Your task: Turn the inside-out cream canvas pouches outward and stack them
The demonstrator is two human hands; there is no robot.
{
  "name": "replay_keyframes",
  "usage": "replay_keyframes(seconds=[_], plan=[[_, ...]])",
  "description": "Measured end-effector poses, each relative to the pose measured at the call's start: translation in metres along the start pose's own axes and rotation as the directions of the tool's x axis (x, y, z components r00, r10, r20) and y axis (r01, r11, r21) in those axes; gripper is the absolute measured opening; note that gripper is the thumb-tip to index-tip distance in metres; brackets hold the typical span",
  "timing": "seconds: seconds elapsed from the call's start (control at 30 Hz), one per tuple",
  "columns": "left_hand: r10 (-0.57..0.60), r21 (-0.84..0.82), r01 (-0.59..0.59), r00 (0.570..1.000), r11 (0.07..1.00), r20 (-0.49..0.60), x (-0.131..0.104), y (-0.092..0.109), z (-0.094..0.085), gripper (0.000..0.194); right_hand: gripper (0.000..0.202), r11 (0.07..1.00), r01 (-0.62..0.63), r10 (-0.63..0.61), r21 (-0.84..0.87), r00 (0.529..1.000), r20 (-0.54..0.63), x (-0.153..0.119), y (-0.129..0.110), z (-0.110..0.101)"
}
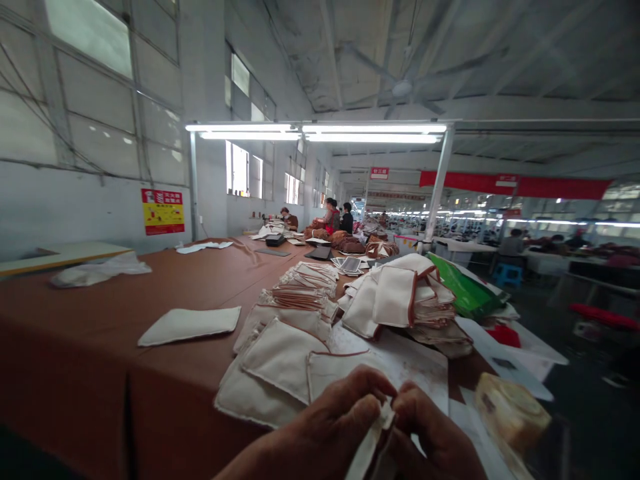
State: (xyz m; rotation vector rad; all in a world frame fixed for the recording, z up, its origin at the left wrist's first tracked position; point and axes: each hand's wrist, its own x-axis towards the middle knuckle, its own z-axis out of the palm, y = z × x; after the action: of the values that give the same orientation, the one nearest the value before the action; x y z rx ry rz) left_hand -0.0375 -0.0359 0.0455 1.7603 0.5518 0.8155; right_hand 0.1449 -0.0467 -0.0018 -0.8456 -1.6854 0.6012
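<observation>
Close to me, my left hand point(345, 417) and my right hand point(425, 427) meet, both closed in a pinch on one cream fabric piece point(367, 453) with a brown edge. Its lower part runs out of the picture at the bottom. The fingertips partly hide where they grip it. Just beyond the hands lie several flat cream fabric pieces point(285, 357), overlapping on the brown-covered table point(175, 380). Behind these, more such pieces point(303, 300) stand in a row. To the right is a heaped pile of cream pieces point(395, 297) with brown edging.
A single cream piece point(190, 325) lies at left. Right of my hands stands a yellowish block-like object point(513, 410), blurred. A green bag point(465, 287) sits behind the pile. A lamp frame post point(439, 187) rises at the table's right. People point(333, 217) work farther back.
</observation>
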Motion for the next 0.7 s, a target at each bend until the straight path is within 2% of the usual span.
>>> replay_keyframes(seconds=[0.13, 0.27, 0.33, 0.43, 0.53, 0.6, 0.7], plan=[[0.055, 0.075, -0.053, 0.998, 0.996, -0.025, -0.015, 0.009, 0.017, 0.045, 0.034, 0.997, -0.009, 0.007, -0.074, 1.0, -0.019, -0.017, -0.025, -0.006], [0.128, 0.264, -0.113, 0.991, 0.958, -0.042, -0.026, 0.022, 0.022, 0.037, 0.03, 0.999, -0.033, 0.033, -0.008, 0.999, 0.034, -0.034, -0.049, -0.009], [0.116, 0.332, -0.129, 0.992, 0.935, 0.058, -0.031, 0.03, 0.017, 0.034, 0.028, 0.994, -0.109, 0.108, 0.014, 0.99, 0.086, -0.043, -0.058, -0.008], [0.032, 0.396, -0.119, 0.975, 0.911, 0.22, -0.038, 0.041, 0.006, 0.033, 0.027, 0.982, -0.182, 0.187, -0.043, 0.97, 0.155, -0.051, -0.067, -0.005], [-0.093, 0.46, -0.023, 0.969, 0.888, 0.229, -0.045, 0.046, -0.008, 0.033, 0.023, 0.973, -0.033, 0.067, -0.23, 0.988, 0.142, -0.047, -0.068, -0.002], [-0.158, 0.499, 0.038, 0.967, 0.866, 0.2, -0.049, 0.045, -0.019, 0.034, 0.02, 0.902, 0.129, -0.077, -0.412, 0.987, 0.141, -0.042, -0.063, 0.003], [-0.125, 0.547, 0.038, 0.985, 0.836, 0.123, -0.055, 0.041, -0.032, 0.027, 0.021, 0.778, 0.299, -0.199, -0.553, 0.952, 0.234, -0.038, -0.048, 0.016]])
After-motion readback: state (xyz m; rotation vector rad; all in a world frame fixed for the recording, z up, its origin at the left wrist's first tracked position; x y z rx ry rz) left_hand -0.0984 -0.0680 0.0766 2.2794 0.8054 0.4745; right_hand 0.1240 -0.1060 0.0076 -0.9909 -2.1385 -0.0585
